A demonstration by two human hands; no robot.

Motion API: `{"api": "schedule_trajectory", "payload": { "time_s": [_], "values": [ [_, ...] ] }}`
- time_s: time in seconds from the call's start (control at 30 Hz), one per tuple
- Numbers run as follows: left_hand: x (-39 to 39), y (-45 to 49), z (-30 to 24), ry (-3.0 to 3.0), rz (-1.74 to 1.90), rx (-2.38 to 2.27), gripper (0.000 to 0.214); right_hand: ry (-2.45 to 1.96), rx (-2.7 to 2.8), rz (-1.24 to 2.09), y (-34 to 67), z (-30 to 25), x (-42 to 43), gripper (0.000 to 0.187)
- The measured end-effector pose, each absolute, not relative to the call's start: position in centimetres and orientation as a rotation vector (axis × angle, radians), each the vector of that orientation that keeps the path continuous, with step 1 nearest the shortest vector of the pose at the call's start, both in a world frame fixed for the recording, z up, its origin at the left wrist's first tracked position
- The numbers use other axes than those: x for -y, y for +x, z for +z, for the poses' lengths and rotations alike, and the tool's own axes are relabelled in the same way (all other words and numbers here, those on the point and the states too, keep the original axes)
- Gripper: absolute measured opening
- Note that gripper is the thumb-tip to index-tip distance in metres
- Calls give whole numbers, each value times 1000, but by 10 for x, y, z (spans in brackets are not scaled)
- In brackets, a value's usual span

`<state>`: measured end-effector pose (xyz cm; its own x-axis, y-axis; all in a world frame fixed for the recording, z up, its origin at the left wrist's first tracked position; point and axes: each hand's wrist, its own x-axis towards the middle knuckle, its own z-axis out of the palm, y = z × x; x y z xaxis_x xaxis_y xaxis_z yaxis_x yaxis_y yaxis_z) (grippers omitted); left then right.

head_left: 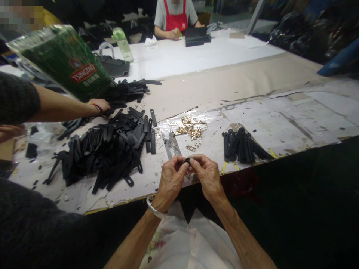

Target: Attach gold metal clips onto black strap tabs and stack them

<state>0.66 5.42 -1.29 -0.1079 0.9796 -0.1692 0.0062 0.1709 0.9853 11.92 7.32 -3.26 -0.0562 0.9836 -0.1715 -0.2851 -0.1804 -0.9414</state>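
Observation:
My left hand (171,175) and my right hand (206,173) meet over the table's front edge, fingertips pinched together on a small black strap (187,161). Most of that strap is hidden by my fingers. Just beyond lies a single gold metal clasp (190,148), with a pile of gold clasps (193,129) on clear plastic behind it. To the left spreads a big heap of black straps (103,149), some with a hole at the end. A smaller bundle of black straps (242,145) rests to the right by the edge.
At left, a co-worker's hand (99,106) reaches into more black straps (129,89) beside a green Tsingtao bag (67,63). Across the table, a person in a red apron (176,16) handles a black piece (198,36). A light green bottle (123,44) stands at the back.

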Motion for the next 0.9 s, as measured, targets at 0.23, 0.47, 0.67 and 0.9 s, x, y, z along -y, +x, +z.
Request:
{"api": "schedule_trajectory", "payload": {
  "time_s": [0.23, 0.47, 0.67, 0.9],
  "values": [
    [-58, 2, -15, 1129, 1162, -1416, 15, -1131, 884, 1589, 123, -27, -76, 24],
    [-58, 6, -11, 1153, 1147, -1388, 13, -1181, 1001, 1532, 125, -32, -77, 24],
    [-52, 1, -8, 1020, 979, -1308, 20, -1236, 1042, 1406, 128, -36, -78, 25],
    [-46, -7, -18, 934, 909, -1265, 18, -1286, 1066, 1398, 132, -38, -80, 28]
  ]
}}
